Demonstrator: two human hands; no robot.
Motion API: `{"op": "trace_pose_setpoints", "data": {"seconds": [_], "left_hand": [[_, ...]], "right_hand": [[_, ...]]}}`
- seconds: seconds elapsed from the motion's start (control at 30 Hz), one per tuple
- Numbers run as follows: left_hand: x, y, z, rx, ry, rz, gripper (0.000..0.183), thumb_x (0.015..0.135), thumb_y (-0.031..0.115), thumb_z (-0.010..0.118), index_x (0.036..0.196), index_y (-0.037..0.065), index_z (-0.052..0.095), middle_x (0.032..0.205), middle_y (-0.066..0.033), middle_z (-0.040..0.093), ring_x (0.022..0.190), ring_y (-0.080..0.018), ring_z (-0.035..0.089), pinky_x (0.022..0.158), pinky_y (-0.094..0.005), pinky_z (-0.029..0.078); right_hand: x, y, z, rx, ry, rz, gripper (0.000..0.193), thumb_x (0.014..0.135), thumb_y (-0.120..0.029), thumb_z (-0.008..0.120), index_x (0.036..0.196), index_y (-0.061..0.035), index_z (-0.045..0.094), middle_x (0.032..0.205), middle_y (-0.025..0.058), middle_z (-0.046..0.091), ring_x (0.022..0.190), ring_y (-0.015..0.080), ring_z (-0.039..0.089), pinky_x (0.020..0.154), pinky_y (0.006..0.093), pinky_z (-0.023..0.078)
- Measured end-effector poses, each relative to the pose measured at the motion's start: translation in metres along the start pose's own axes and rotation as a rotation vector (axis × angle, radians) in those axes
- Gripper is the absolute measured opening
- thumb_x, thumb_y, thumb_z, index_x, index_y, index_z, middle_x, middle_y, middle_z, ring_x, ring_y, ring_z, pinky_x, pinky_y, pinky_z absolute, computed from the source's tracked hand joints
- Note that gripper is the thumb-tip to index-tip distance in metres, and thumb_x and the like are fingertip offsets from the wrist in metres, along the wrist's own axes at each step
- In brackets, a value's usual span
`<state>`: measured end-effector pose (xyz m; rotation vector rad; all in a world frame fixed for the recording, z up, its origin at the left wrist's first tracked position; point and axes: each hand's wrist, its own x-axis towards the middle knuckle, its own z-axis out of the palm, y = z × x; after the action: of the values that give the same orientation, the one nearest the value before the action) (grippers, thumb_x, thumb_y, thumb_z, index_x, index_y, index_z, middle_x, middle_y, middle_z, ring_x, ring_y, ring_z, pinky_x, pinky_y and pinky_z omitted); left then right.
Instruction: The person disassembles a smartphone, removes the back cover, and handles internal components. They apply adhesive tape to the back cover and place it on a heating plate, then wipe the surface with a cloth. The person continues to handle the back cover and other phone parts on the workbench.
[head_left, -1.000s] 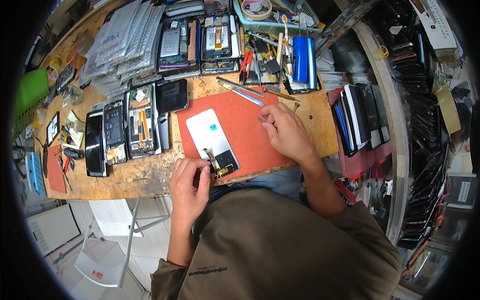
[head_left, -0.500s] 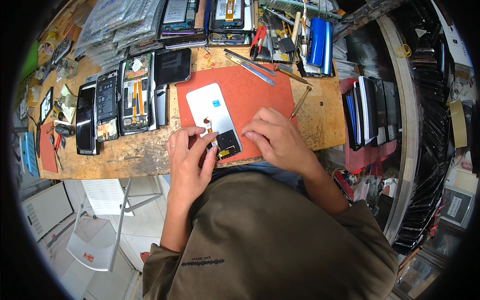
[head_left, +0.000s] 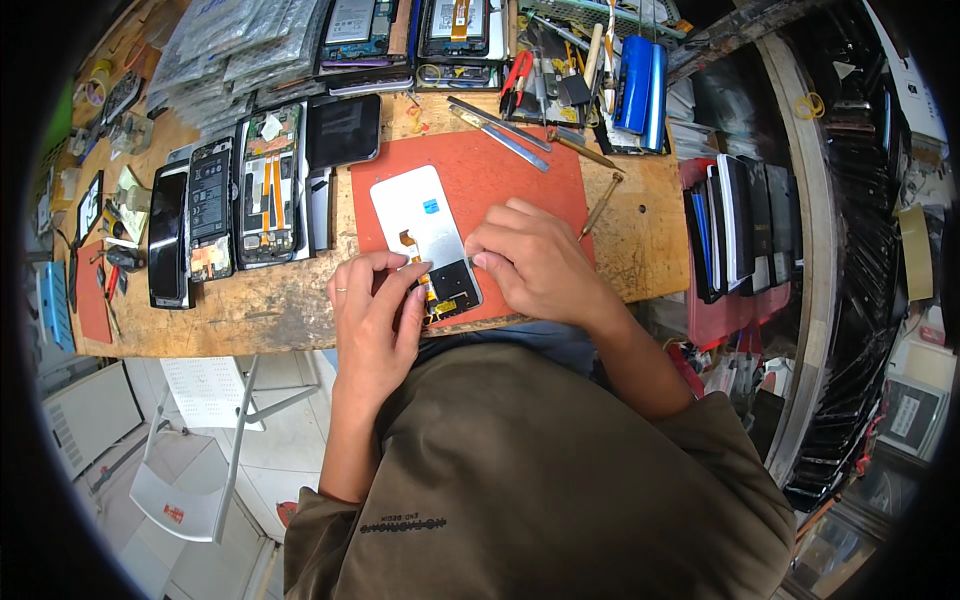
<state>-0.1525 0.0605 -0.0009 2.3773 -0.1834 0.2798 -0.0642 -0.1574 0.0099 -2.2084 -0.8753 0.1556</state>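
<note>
On a red mat lies a phone screen, its silvery-white back up. A blue sticker marks its upper part; a black area and an orange flex cable show at its lower end. My left hand is closed at the screen's lower left edge, with fingertips over the cable. Thumb and index finger of my right hand are pinched together at the screen's right edge. Whatever sits between them is too small to make out.
Several opened phones stand left of the mat. Tweezers and a thin screwdriver lie at its far and right edges. Behind are red-handled pliers and stacked bubble-wrap packs. A folding chair stands below left.
My right hand has moved left and slightly away from me, bringing its pinched fingertips to the screen's right edge. My left hand stays almost where it was.
</note>
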Motion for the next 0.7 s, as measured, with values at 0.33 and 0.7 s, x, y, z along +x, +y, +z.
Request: {"op": "trace_pose_setpoints", "data": {"seconds": [0.33,0.7], "left_hand": [[0.0012,-0.0040,-0.0036,-0.042,0.002,0.004,0.027,0.090,-0.004,0.061,0.114,0.004,0.070,0.110,-0.0116,0.064,0.105,-0.0299,0.058,0.097,-0.0423,0.040],[0.0020,-0.0056,-0.0048,-0.150,0.077,-0.057,0.029,0.093,-0.009,0.053,0.119,-0.001,0.065,0.106,-0.0135,0.071,0.104,-0.0317,0.062,0.097,-0.0412,0.044]], "right_hand": [[0.0008,0.0000,-0.0001,-0.008,-0.022,-0.006,0.003,0.086,-0.007,0.067,0.086,-0.0041,0.068,0.086,0.0092,0.060,0.084,0.0307,0.058,0.075,0.0441,0.048],[0.0013,0.0011,0.0005,0.019,-0.017,0.009,0.004,0.086,-0.007,0.066,0.086,-0.0037,0.068,0.086,0.0099,0.062,0.085,0.0317,0.059,0.076,0.0441,0.048]]}}
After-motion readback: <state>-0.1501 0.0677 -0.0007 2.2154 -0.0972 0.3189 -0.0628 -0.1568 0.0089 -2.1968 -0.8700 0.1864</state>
